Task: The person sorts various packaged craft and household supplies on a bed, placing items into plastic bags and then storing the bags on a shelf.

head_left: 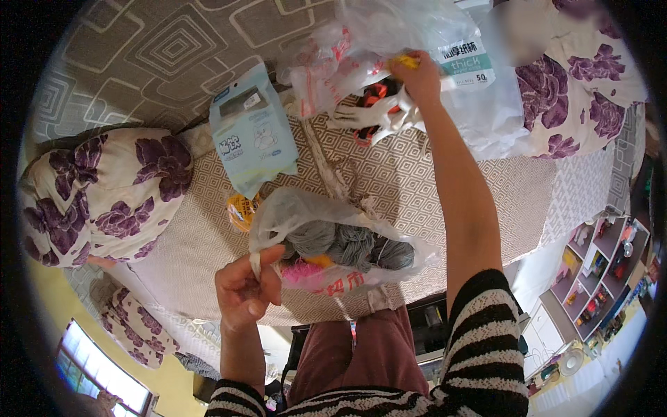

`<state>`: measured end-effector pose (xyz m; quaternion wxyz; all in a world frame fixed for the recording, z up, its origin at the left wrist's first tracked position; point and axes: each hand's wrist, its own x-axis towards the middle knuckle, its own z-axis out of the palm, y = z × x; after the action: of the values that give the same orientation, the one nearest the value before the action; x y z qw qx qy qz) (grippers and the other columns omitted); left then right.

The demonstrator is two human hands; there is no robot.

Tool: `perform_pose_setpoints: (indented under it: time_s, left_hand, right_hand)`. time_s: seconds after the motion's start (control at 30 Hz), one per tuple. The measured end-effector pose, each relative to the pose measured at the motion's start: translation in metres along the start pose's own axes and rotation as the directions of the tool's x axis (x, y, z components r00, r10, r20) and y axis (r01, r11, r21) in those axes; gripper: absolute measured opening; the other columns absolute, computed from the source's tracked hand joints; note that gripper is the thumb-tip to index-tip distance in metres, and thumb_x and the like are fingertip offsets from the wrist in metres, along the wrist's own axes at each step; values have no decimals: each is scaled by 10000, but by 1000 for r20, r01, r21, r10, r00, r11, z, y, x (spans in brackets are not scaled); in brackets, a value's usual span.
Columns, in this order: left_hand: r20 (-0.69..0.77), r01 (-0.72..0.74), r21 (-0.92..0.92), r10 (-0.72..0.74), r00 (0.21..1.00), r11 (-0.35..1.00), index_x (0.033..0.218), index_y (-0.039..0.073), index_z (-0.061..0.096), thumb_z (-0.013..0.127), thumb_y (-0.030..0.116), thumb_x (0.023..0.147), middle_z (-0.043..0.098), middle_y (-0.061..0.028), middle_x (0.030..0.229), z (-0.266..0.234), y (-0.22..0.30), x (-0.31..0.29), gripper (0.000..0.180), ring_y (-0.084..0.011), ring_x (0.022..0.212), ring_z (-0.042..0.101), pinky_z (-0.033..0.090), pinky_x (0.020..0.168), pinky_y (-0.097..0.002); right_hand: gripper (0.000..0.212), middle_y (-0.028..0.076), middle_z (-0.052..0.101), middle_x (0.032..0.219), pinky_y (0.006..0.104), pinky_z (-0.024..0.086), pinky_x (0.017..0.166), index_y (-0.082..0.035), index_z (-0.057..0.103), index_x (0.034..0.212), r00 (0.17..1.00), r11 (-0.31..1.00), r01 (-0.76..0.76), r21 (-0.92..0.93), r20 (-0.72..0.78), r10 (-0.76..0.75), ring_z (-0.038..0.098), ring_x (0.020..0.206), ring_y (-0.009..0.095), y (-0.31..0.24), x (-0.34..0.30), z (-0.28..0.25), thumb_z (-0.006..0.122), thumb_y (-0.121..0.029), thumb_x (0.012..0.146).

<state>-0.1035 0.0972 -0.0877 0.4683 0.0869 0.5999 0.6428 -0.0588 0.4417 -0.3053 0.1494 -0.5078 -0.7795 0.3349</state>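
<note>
My left hand (247,286) is closed on one handle of a translucent plastic bag (278,215), whose mouth gapes upward. Inside lie several grey yarn balls (313,238), some pink yarn (303,274) and a bit of orange-yellow. My right hand (421,78) reaches to the far side, its fingers closed on a small yellow thing (404,64) whose kind I cannot make out. Just below that hand are a white bundle like a cloth or glove (381,117) and a black and orange-red item (375,94), partly hidden. Another clear plastic bag (316,76) with red print lies beside it.
A pale blue pouch (253,132) and a yellow round package (242,210) lie left of the open bag on the patterned sofa cover (201,229). Floral cushions (104,198) flank both sides. A white plastic package (479,104) sits far right; shelves (601,271) stand beyond.
</note>
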Motion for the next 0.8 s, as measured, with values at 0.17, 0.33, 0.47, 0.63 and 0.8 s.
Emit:
perform_pose_setpoints:
  time_s: [0.17, 0.33, 0.47, 0.63, 0.8]
  left_hand:
    - [45, 15, -30, -13, 999, 999, 1073, -106, 465, 673, 453, 626, 519, -31, 548, -1, -4, 8, 745, -29, 424, 393, 236, 384, -158]
    - [53, 31, -41, -29, 998, 999, 1076, -103, 464, 679, 445, 620, 524, -33, 554, 0, -4, 9, 745, -29, 423, 386, 226, 382, -153]
    - [40, 14, -24, -13, 999, 1000, 1079, -106, 461, 675, 426, 630, 513, -28, 551, 3, -2, 7, 729, -33, 429, 389, 253, 395, -156]
    - [76, 42, -31, -40, 996, 999, 1086, -105, 453, 664, 394, 650, 496, -24, 572, 6, -2, -2, 696, -47, 478, 424, 338, 460, -174]
    - [47, 22, 15, -23, 999, 1000, 1087, -108, 448, 666, 400, 650, 499, -21, 583, 10, -3, -16, 705, -62, 485, 441, 327, 449, -171]
  right_hand:
    - [446, 101, 569, 919, 265, 421, 729, -3, 533, 1008, 791, 944, -274, 182, 602, 113, 540, 831, 175, 5, -58, -8, 672, -224, 647]
    - [358, 111, 541, 922, 301, 425, 755, -28, 559, 964, 864, 452, -499, 740, 466, 191, 528, 837, 217, 41, -82, -18, 633, -111, 624]
    - [410, 136, 507, 979, 349, 437, 750, -125, 548, 966, 975, 987, 141, 76, 163, -152, 504, 892, 294, 27, -94, -28, 610, -86, 563]
    - [329, 119, 531, 971, 368, 442, 735, -122, 586, 892, 888, 937, 216, -276, 454, -70, 517, 892, 291, 3, -102, -34, 638, -175, 572]
    - [329, 110, 583, 893, 349, 445, 729, -115, 592, 889, 976, 991, 31, -127, 220, -3, 560, 809, 287, 17, -93, -53, 645, -171, 570]
